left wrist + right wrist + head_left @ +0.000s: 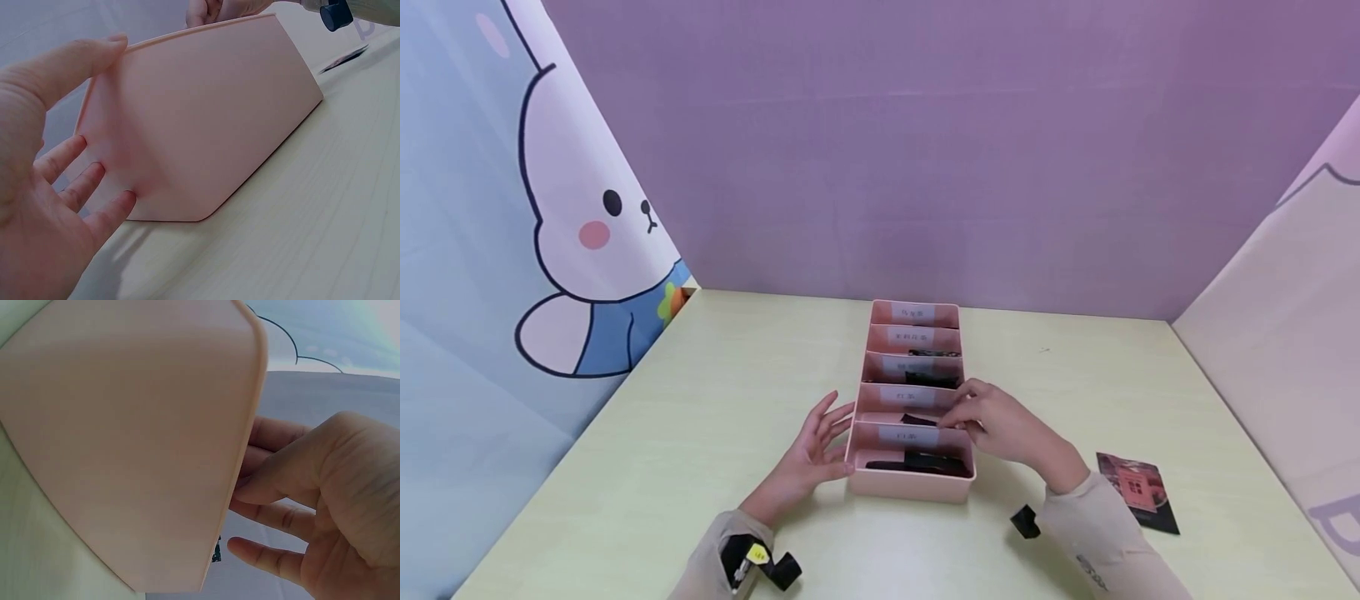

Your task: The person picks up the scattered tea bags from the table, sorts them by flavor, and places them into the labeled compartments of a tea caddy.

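A long pink box with several labelled compartments stands lengthwise before me. My left hand is at its near left corner; in the left wrist view the thumb lies at the rim and spread fingertips touch the wall. My right hand reaches over the right rim into the second compartment from the front, thumb and fingers drawn together. A dark packet shows at those fingertips; I cannot tell whether they pinch it. In the right wrist view the fingertips are partly hidden behind the rim.
Dark packets lie in the front compartment, and a dark green packet is in the middle one. A black packet with a red panel lies on the pale table, right of the box. A purple backdrop rises behind.
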Action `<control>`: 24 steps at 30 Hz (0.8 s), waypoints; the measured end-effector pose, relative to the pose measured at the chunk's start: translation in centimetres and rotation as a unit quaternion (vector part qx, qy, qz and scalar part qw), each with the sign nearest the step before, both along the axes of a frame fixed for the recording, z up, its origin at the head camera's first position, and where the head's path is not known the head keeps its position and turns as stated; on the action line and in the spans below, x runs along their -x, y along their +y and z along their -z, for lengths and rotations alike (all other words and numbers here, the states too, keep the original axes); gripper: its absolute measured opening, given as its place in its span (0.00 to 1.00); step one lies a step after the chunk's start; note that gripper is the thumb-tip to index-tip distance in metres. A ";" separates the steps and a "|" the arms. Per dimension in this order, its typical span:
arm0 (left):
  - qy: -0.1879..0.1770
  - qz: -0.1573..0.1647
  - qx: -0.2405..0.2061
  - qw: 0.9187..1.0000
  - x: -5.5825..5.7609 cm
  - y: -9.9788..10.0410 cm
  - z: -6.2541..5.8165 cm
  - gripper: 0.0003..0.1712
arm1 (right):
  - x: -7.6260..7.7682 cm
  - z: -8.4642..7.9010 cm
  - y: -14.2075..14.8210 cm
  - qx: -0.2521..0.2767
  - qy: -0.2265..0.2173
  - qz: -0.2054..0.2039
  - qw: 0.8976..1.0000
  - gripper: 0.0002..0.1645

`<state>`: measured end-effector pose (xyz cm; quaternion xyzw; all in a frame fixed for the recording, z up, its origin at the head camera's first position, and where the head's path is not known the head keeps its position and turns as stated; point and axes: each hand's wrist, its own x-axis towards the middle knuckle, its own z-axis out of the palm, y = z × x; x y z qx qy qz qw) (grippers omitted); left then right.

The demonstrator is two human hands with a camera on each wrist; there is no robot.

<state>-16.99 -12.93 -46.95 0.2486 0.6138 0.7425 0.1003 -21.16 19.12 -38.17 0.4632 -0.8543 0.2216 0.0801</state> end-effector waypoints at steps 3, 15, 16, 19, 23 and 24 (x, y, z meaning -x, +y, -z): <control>0.000 0.002 -0.001 1.000 0.0 0.0 0.0 0.61 | -0.1 -0.1 0.0 -0.002 0.000 0.010 1.000 0.23; -0.007 0.000 -0.003 1.000 0.1 0.0 -0.1 0.62 | 0.1 -0.4 0.5 0.029 0.019 -0.002 0.999 0.24; -0.007 0.000 -0.003 1.000 0.1 0.0 -0.1 0.62 | 0.1 -0.4 0.5 0.033 0.024 -0.004 0.999 0.25; -0.009 -0.001 -0.001 1.000 0.1 0.0 -0.1 0.62 | 0.1 -0.5 0.8 0.049 0.040 -0.011 0.998 0.26; -0.010 -0.002 0.002 1.000 0.1 0.0 -0.1 0.62 | 0.1 -0.6 1.3 0.068 0.064 -0.014 0.996 0.27; -0.010 -0.002 0.002 1.000 0.1 0.0 -0.2 0.62 | 0.1 -0.6 1.6 0.071 0.071 -0.012 0.995 0.27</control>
